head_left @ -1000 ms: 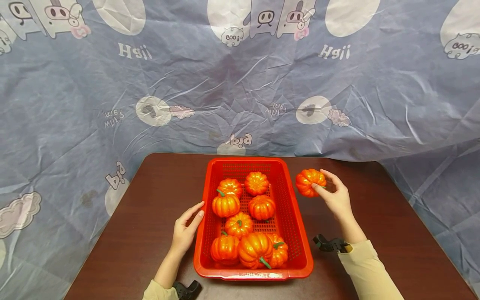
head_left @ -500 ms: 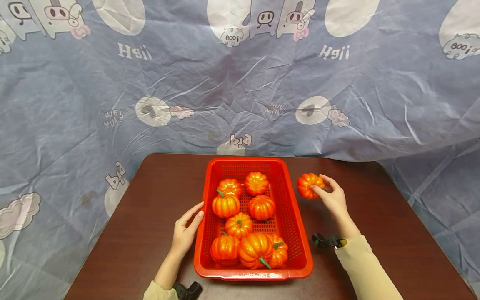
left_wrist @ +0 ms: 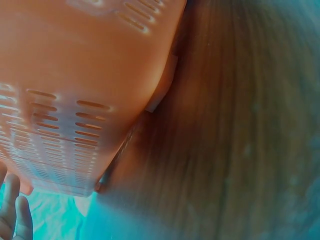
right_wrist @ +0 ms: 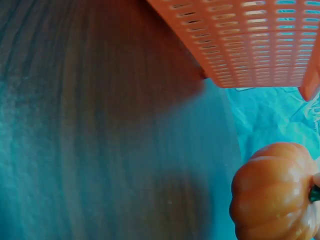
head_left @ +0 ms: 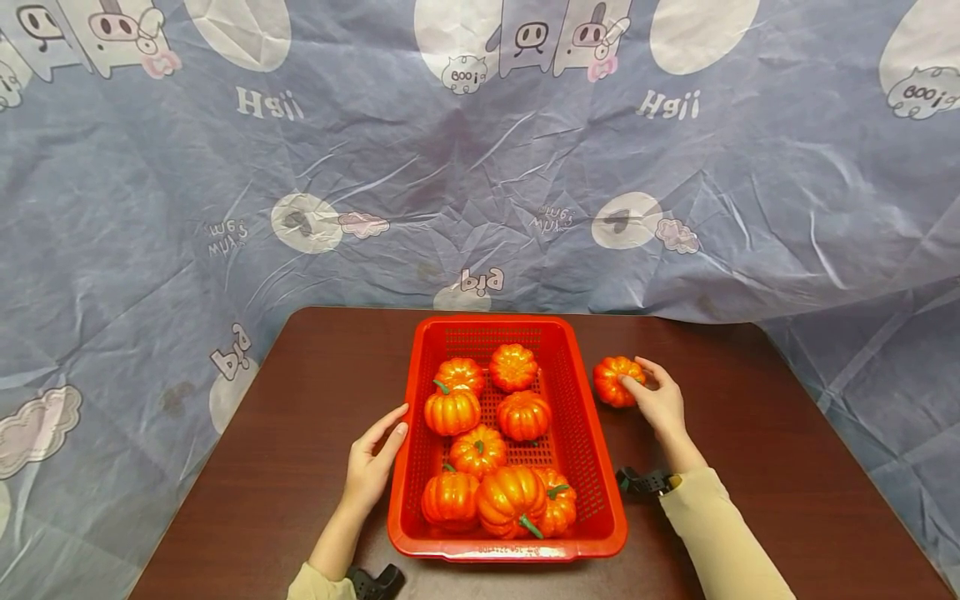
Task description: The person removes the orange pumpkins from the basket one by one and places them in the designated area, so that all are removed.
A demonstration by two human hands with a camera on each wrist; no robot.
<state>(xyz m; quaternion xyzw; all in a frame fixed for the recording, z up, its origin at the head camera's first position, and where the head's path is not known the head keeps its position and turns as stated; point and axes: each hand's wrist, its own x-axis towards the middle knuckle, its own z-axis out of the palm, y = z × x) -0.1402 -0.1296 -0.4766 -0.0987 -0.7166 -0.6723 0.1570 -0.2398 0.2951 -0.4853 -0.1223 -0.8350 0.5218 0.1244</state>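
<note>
In the head view my right hand (head_left: 662,404) holds a small orange pumpkin (head_left: 618,382) between thumb and fingers, just right of the red basket (head_left: 588,417). The right wrist view shows this pumpkin (right_wrist: 272,192) from the side, with its green stem toward the fingers. My left hand (head_left: 370,458) has its fingers extended, fingertips right at the basket's left rim. Several more pumpkins lie inside the basket, among them a larger one (head_left: 512,500) at the near end and one (head_left: 513,367) at the far end. In the left wrist view the left fingers (left_wrist: 10,205) show at the lower left corner.
The basket stands on a dark brown table (head_left: 285,433) with slotted walls around its contents. Behind the table hangs a wrinkled blue-grey cloth (head_left: 450,167) with cartoon prints. Black straps (head_left: 643,482) are worn at both wrists.
My right hand has moved down and slightly left in the head view, carrying the pumpkin lower beside the basket. The left hand and the basket have stayed in place.
</note>
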